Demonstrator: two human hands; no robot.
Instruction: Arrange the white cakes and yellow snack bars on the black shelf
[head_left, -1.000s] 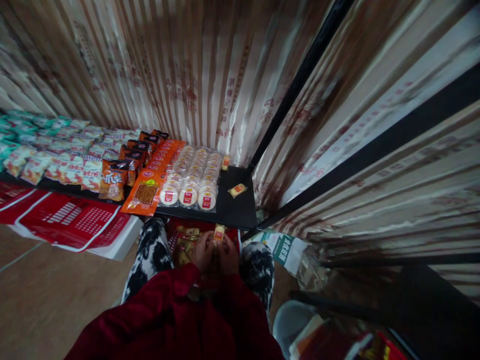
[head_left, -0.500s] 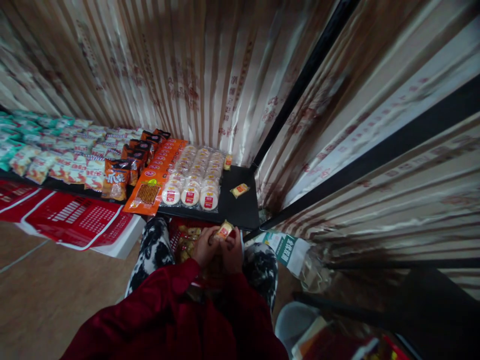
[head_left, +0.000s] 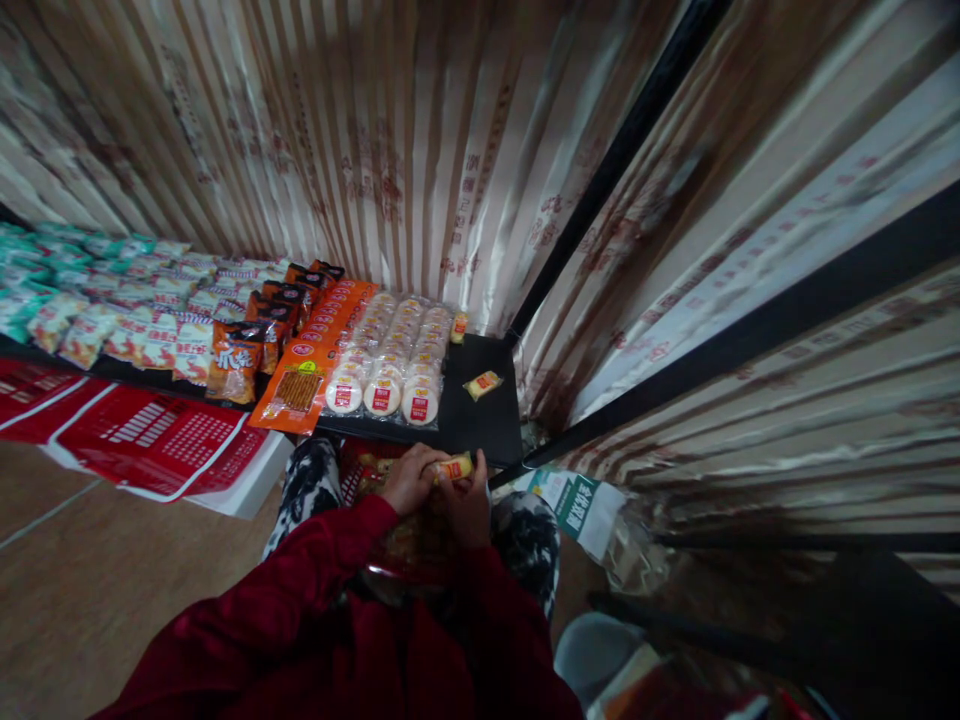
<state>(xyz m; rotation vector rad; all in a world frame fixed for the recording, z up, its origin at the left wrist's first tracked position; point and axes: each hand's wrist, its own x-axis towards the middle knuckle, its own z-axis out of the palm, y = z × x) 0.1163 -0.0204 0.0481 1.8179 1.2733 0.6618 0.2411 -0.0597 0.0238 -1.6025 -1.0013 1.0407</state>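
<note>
A small yellow wrapped snack (head_left: 454, 467) with a red label is pinched between both my hands, just in front of the black shelf (head_left: 480, 435). My left hand (head_left: 409, 478) grips its left end, and my right hand (head_left: 468, 505) holds the other end from below. Under my hands, between my knees, sits a bag of snacks (head_left: 375, 480) with more yellow pieces, partly covered by my hands and sleeves. On the shelf's right end lies a similar yellow snack (head_left: 482, 385); another small yellow packet (head_left: 458, 327) rests at the back beside the round white crackers (head_left: 382, 392).
Leftward along the shelf are an orange snack pack (head_left: 300, 385), brown-and-orange bags (head_left: 234, 362) and rows of white packets (head_left: 161, 340). Red printed packaging (head_left: 150, 430) lies below. Pleated curtain (head_left: 420, 150) and black poles (head_left: 615, 170) border the shelf. A green-and-white bag (head_left: 581, 510) is at right.
Both hands have shifted slightly, and the snack between them has turned from a slant to nearly level. The view has moved a little; the goods on the shelf stay as they were.
</note>
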